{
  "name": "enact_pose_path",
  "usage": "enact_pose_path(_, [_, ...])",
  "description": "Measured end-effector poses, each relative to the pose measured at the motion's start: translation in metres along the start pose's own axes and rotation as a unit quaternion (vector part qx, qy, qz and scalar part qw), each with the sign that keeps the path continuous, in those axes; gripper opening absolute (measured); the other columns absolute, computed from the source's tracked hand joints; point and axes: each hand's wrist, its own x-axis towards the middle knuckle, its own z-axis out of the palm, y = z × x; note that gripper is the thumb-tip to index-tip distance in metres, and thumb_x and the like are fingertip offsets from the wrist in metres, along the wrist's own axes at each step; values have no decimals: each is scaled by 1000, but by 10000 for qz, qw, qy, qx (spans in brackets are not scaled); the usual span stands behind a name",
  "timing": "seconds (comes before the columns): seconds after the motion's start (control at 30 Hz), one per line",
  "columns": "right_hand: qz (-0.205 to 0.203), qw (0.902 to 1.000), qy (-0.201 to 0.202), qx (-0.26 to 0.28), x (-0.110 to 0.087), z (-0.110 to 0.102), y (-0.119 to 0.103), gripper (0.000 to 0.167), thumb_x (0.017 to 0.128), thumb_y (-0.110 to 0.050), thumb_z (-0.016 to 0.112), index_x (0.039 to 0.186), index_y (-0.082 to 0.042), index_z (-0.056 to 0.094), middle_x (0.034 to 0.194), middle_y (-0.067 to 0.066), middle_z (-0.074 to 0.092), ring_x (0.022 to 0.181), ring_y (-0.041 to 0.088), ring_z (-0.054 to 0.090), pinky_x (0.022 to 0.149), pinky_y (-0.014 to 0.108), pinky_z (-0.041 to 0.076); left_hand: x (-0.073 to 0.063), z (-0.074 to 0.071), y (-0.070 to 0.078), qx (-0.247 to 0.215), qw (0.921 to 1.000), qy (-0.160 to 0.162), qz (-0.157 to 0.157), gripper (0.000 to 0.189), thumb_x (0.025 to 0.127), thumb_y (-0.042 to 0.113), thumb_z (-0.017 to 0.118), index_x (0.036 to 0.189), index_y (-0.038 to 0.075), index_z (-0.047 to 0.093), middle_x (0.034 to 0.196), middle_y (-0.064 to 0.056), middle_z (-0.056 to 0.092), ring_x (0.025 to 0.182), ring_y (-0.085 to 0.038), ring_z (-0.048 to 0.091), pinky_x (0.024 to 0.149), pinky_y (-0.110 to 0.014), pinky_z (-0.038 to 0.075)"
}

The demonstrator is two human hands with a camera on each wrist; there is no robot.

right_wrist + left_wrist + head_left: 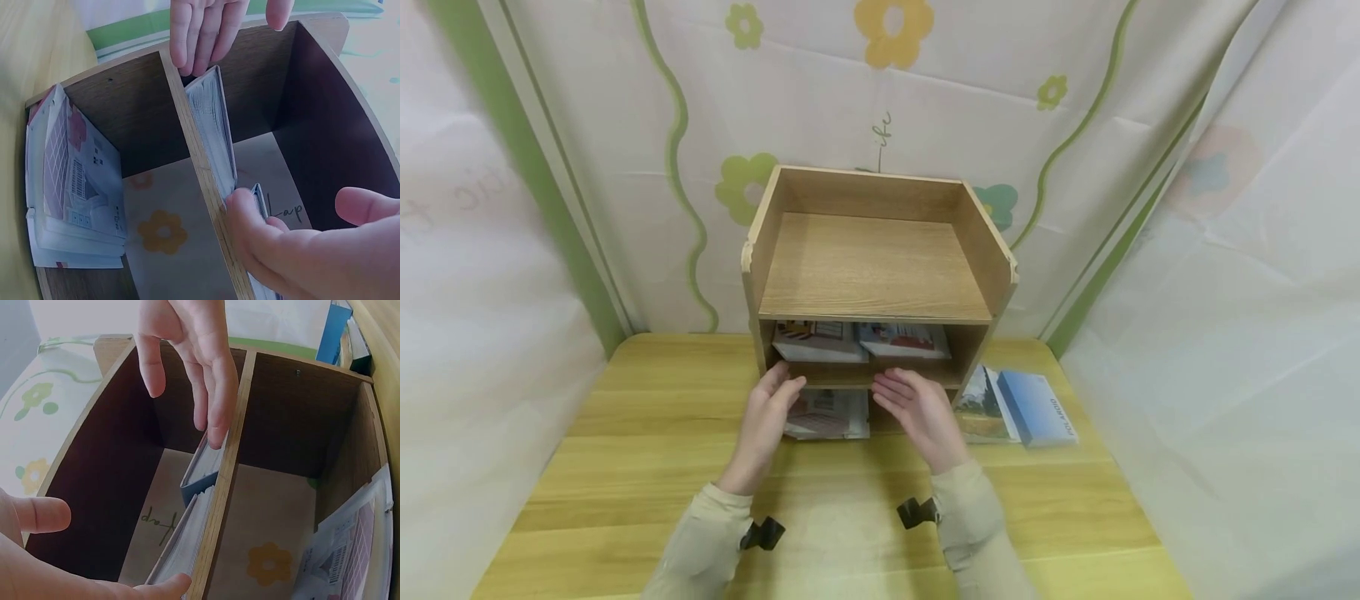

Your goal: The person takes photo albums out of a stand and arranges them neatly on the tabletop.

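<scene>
Left hand (pixel 766 415) points toward one o'clock, right hand (pixel 925 417) toward eleven, both with fingers (pixel 892 392) loosely extended and thumbs (pixel 362 205) apart.

Counting 1 desk (pixel 647 417), 1 shelf (pixel 872 258), 2 hands (pixel 765 419) (pixel 922 417), 2 books (pixel 820 343) (pixel 906 342) inside at 6 o'clock, at least 1 book (pixel 831 414) below, 2 books (pixel 981 410) (pixel 1036 408) at 4.

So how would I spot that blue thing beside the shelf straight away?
Find the wooden shelf unit standing on the yellowish table. On the table, just right of it, lies the blue item. Unlike the landscape picture beside it, its face is blue and lettered POLAROID.
</scene>
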Motion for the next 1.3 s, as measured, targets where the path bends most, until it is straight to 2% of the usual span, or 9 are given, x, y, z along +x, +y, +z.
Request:
enact_pose_path(0.23, [8, 9999, 122, 66, 6, 2, -3, 37, 103, -4, 43, 129, 21, 33, 141, 42, 30, 132, 52, 34, 111, 49, 35, 4, -2, 3, -26, 9999, -40, -110, 73, 104, 28, 48, 155, -3, 7, 161, -17, 7, 146, -28, 15, 118, -40, 21])
enact_pose_path(0.43, [80, 9999, 42, 141, 12, 5, -7, 30, 102, -5, 44, 122, 16, 38, 140, 41, 29, 133, 52, 33, 111, 50, 35, 9, -2, 3, 88, 9999, -35, -100, 76, 102, 29, 51, 154, -3, 6, 161, -17, 6, 146, -27, 12, 118, -39, 19])
enact_pose_path(0.6, [159, 9992, -26, 377, 16, 4, -9, 25, 102, -4, 42, 119, 14, 40, 139, 39, 29, 134, 53, 29, 112, 51, 33, 13, -2, 2, 17, 9999, -106, -15, 76, 102, 25, 51, 154, -6, 4, 161, -20, 5, 146, -28, 13, 118, -39, 22])
enact_pose_path(0.77, [241, 9983, -90, 521, 16, 5, -10, 25, 102, -4, 40, 121, 13, 38, 142, 40, 24, 135, 52, 27, 113, 51, 31, 15, -3, 2, -25, 9999, -151, -11, 77, 102, 24, 51, 154, -6, 3, 160, -21, 5, 145, -30, 18, 117, -40, 24])
enact_pose_path(1.03, [382, 9977, -117, 541, 19, 5, -10, 26, 103, -4, 40, 124, 11, 36, 144, 40, 21, 135, 51, 28, 114, 51, 29, 16, -4, 4, 282, 9996, 37, -41, 75, 102, 26, 50, 153, -7, 7, 160, -21, 8, 146, -28, 11, 119, -41, 16])
enact_pose_path(1.3, [465, 9978, -83, 474, 23, 1, -13, 43, 104, -6, 38, 139, 16, 24, 145, 41, 21, 135, 50, 29, 114, 51, 28, 16, -3, 7, 649, 9979, 57, -35, 76, 102, 34, 51, 155, -3, 10, 161, -16, 10, 146, -25, 11, 119, -41, 16])
